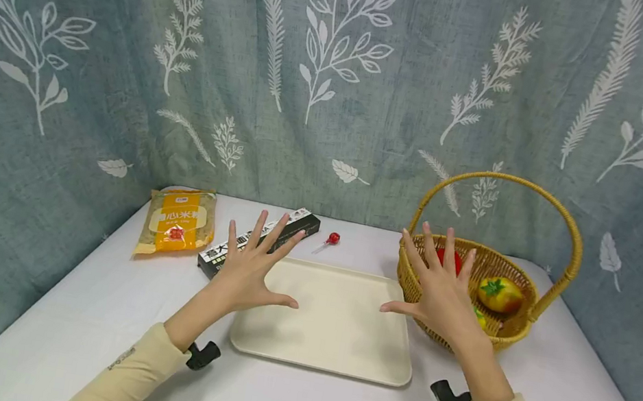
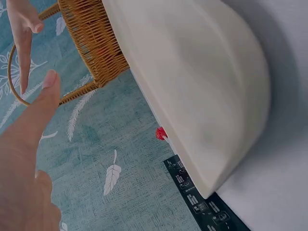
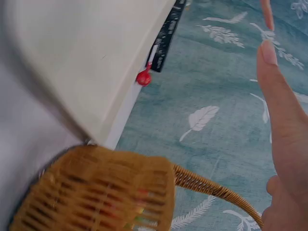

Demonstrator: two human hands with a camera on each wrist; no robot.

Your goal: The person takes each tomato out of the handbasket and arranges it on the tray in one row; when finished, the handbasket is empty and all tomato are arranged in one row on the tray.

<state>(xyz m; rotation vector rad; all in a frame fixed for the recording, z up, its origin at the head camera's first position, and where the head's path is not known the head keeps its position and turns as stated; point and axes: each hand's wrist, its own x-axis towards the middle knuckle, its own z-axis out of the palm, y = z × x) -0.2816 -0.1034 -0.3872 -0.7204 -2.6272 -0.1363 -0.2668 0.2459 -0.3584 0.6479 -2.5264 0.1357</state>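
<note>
Both hands are raised with fingers spread and hold nothing. In the head view my left hand (image 1: 251, 270) overlaps the left edge of a cream tray (image 1: 335, 320) and the near end of a long black box (image 1: 302, 224). My right hand (image 1: 444, 295) overlaps the left side of a wicker basket (image 1: 525, 276) with a tall arched handle. Inside the basket lie a yellow-orange fruit (image 1: 499, 294) with a green top and a red one (image 1: 454, 260), partly hidden by my fingers. Behind the tray is a red-headed lollipop (image 1: 333, 237) on a white stick.
A yellow bag of grains (image 1: 177, 222) lies at the back left of the white table (image 1: 60, 321). Blue-green curtains (image 1: 401, 87) with white leaf prints stand behind and along both sides. Black straps with camera mounts (image 1: 203, 355) sit at the wrists.
</note>
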